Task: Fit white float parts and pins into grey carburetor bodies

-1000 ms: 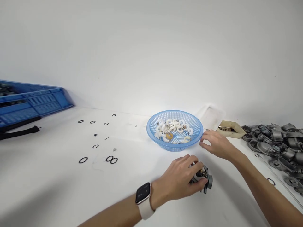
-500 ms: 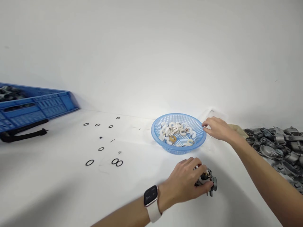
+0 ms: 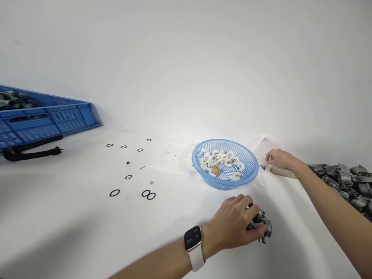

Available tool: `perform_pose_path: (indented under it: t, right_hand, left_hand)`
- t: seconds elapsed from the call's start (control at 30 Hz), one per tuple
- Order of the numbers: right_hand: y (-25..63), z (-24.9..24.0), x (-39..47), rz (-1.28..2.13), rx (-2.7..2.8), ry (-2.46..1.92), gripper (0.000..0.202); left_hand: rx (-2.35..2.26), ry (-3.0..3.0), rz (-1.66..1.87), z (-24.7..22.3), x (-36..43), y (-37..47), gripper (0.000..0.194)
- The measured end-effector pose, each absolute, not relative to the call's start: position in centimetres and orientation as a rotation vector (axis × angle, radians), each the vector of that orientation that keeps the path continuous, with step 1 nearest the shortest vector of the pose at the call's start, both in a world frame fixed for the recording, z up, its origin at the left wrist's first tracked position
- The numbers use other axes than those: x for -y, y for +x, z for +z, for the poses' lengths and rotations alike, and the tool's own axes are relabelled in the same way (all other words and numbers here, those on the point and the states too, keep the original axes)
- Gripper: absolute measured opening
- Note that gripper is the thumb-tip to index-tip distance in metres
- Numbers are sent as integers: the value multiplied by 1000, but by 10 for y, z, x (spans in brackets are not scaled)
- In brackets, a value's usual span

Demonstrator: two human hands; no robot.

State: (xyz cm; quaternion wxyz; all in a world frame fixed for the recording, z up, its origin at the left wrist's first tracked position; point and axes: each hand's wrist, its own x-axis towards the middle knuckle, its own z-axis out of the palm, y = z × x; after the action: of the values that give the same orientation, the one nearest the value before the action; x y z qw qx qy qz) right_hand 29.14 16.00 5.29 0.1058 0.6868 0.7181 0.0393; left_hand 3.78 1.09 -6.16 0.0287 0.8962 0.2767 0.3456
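So, two bare hands in the shot. Closest is the left hand (image 3: 240,223), coming in from the bottom centre, palm down, with one smartwatch (image 3: 193,238) on the wrist. Its fingers are bent over one grey metal part (image 3: 263,226) right of bottom centre, thumb on the near side, so the grip is narrow and closed on it. The part sits down on the white table (image 3: 174,232).

The right hand (image 3: 279,158) reaches in from the lower right, arm stretched out, up near a clear plastic tray (image 3: 263,149). Fingers are curled in narrow toward the thumb; can't tell if anything's pinched in there.

Left of centre I count eight black rings (image 3: 114,193), two of them touching, plus one thin dark pin (image 3: 142,167). One blue basket (image 3: 225,182) sits right of centre with a bunch of white plastic pieces (image 3: 220,158), too overlapped to count, and one orange piece (image 3: 216,170).

Far right there's a heap of grey castings (image 3: 345,178), way too many to count, with one tan box (image 3: 283,172) beside it, partly behind the right arm. One blue crate (image 3: 69,118) is at the left edge.
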Motion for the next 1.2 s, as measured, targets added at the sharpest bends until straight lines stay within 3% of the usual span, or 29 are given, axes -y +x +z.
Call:
perform_pose_path:
  t: [0.53, 1.1, 1.2]
  right_hand:
    - [283, -14, -180, 416, -1987, 1836, 35]
    - [302, 3, -175, 523, -2093, 2010, 28]
    - [298, 4, -175, 478, -2186, 2082, 19]
  left_hand:
    - [-879, 2807, 1034, -64, -12, 40, 38]
    - [-893, 2822, 985, -64, -13, 41, 39]
    - [-889, 2834, 983, -64, -13, 42, 39]
